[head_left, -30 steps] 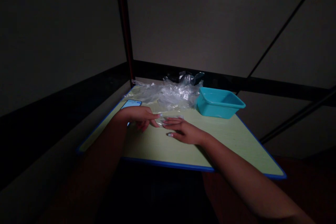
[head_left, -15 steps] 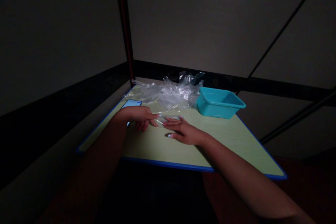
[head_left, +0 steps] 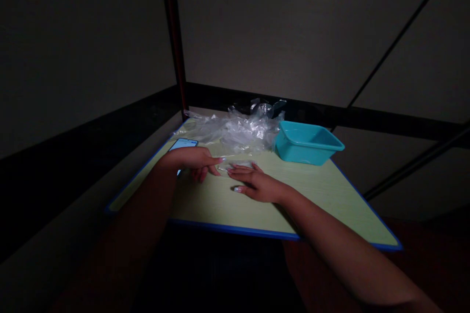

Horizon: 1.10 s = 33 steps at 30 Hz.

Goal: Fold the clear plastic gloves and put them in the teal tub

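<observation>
A small clear plastic bag (head_left: 224, 168) lies flat on the pale yellow-green table (head_left: 220, 205). At its left end is my left hand (head_left: 194, 160), with thumb and forefinger on the edge of the plastic and the other fingers curled under. My right hand (head_left: 257, 182) rests palm down with fingers stretched over the bag's right part, hiding some of it. Behind both hands spreads a heap of crumpled clear plastic bags (head_left: 238, 129).
A turquoise plastic basin (head_left: 308, 144) stands at the table's right rear. A phone (head_left: 184, 144) with a lit screen lies at the left, partly under my left wrist. Blue edging (head_left: 235, 230) borders the table, and walls rise behind and to the left.
Almost nothing differs. Both hands keep their places on the plastic bag, and the view has shifted very slightly.
</observation>
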Each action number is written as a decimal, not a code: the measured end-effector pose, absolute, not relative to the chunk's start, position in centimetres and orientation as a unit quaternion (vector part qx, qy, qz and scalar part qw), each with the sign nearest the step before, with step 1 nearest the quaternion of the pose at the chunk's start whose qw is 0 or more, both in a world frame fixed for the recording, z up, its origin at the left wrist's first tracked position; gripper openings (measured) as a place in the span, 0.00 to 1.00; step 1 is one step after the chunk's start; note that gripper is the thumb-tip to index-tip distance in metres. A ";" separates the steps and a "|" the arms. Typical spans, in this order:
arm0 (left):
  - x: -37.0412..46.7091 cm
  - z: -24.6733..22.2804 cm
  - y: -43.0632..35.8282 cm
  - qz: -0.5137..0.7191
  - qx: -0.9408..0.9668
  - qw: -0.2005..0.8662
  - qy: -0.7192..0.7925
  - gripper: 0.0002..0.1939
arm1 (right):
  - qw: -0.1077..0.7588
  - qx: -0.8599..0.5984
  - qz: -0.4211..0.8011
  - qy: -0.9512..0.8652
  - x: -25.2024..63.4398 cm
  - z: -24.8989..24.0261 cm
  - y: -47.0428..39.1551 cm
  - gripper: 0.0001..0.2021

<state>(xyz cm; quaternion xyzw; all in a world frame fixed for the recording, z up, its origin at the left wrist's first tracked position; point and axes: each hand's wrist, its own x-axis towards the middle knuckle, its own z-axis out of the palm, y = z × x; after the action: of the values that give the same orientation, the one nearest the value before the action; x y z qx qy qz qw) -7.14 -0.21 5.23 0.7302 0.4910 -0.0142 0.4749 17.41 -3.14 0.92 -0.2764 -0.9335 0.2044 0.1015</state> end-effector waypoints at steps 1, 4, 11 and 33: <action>-7.1 5.3 -0.2 -0.013 0.731 0.475 0.490 0.32 | 0.103 -0.276 0.203 -0.934 17.4 0.9 -3.1 0.23; -7.1 5.4 -0.3 -0.016 0.730 0.480 0.486 0.32 | 0.110 -0.278 0.200 -0.933 17.5 0.8 -3.0 0.24; -7.1 5.2 -0.3 -0.010 0.726 0.476 0.496 0.32 | 0.125 -0.270 0.187 -0.936 17.6 1.0 -3.1 0.23; -6.7 5.3 -0.1 0.131 0.718 0.433 0.529 0.27 | 0.102 -0.264 0.254 -0.925 17.8 1.1 -3.2 0.22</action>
<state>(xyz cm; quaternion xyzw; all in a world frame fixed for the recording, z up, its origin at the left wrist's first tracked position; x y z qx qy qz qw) -6.72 -0.07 5.32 0.7180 0.5289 0.1308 0.4331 17.76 -3.23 1.07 -0.2637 -0.9250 0.2539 0.1015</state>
